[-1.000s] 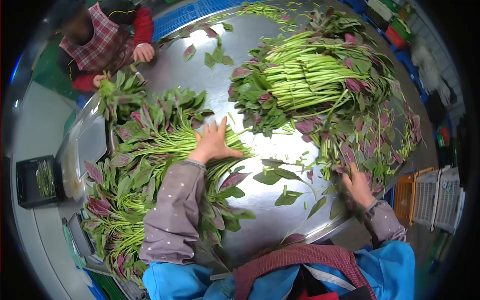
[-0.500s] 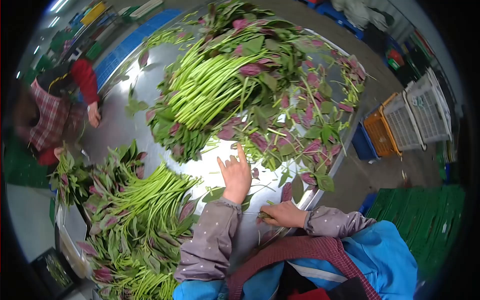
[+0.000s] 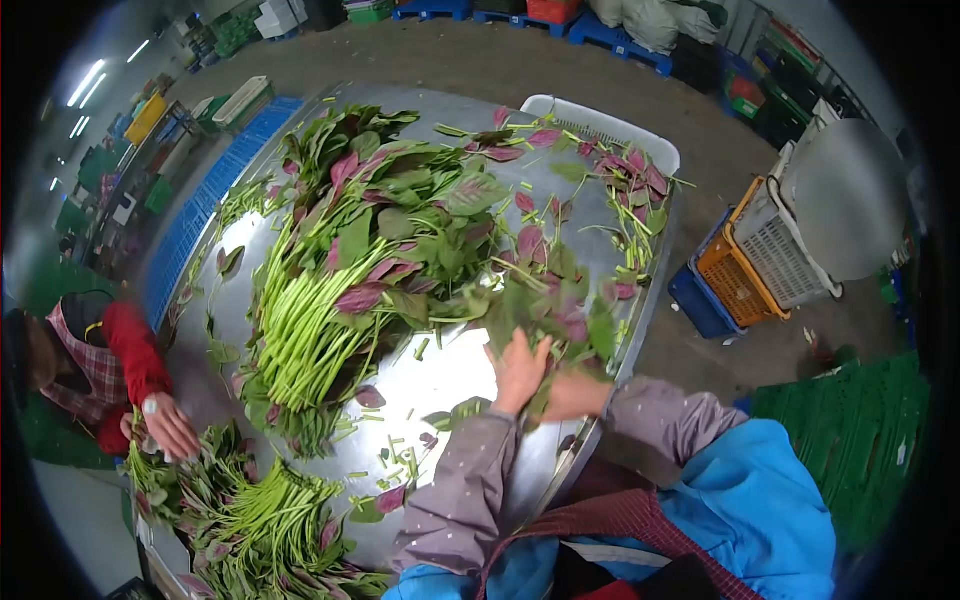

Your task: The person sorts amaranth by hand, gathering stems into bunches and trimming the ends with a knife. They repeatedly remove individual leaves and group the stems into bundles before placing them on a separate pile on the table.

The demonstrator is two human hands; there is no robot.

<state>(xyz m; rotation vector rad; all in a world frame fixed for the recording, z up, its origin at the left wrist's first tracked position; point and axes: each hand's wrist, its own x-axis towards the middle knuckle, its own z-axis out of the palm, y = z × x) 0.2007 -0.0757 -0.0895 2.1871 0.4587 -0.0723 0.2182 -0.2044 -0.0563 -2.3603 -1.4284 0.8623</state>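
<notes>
On the metal table (image 3: pixel 460 110), my left hand (image 3: pixel 520 372) and my right hand (image 3: pixel 575 393) are close together at the edge of loose green and purple leaves (image 3: pixel 555 300). My left hand touches the leaves, its fingers blurred. My right hand is smeared by motion and partly covered by leaves, and what it holds is hidden. Left of my hands lies a large heap of leafy stems (image 3: pixel 320 320), the cut stalks facing me. Short stem pieces (image 3: pixel 400 460) are scattered on the metal near my left sleeve. A second pile of stems (image 3: pixel 275 515) lies at the lower left.
A co-worker (image 3: pixel 95 370) in red sleeves stands at the left, a hand near the lower pile. A white tray (image 3: pixel 655 145) is at the table's far edge. Orange (image 3: pixel 735 270) and white crates (image 3: pixel 785 250) stand right, green crates (image 3: pixel 850 430) lower right.
My view has shifted. My left hand has moved from the bare metal to the loose leaves, and my right hand has come up beside it. The co-worker's hand has moved down toward the lower pile.
</notes>
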